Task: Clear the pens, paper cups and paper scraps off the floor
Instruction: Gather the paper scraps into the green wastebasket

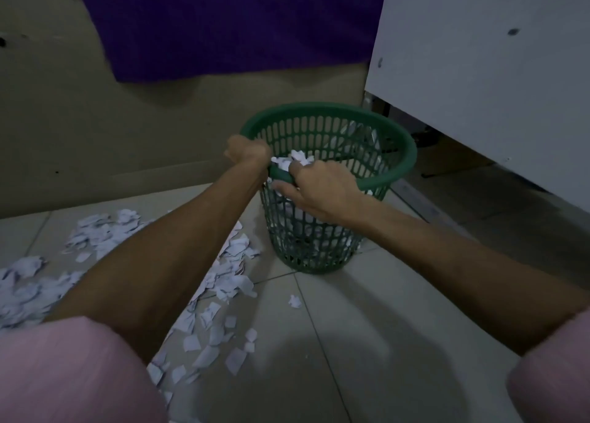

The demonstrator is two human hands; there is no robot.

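Gripping the near-left rim of the green mesh basket (332, 180) with both hands. Left hand (247, 153) is curled over the rim from outside, fingers hidden inside the basket. Right hand (319, 189) wraps the rim just beside it, thumb over the top edge, fingertips tucked under and partly out of sight.

Hard to read: lighting is dim and the basket's contents are only partly visible. White paper scraps show at the top near the hands and through the mesh lower down; something grey on the far inner wall can't be identified. Pink sleeves (73, 371) are cut off by the bottom corners. No pens or cups can be made out.

Paper scraps (223, 282) lie spread over the tiled floor (367, 327) left of the basket, running from the far left wall area to the near edge, partly hidden under the left forearm. One stray scrap (294, 301) sits alone just near the basket base.

Room: beige wall (95, 119) at the far side with a dark purple cloth (223, 23) hanging on it. A white cabinet panel (495, 71) is at the far right, its bottom edge raised off the floor, dark gap beneath. The basket stands close to that panel's corner. Bare tiles lie near and right of the basket.
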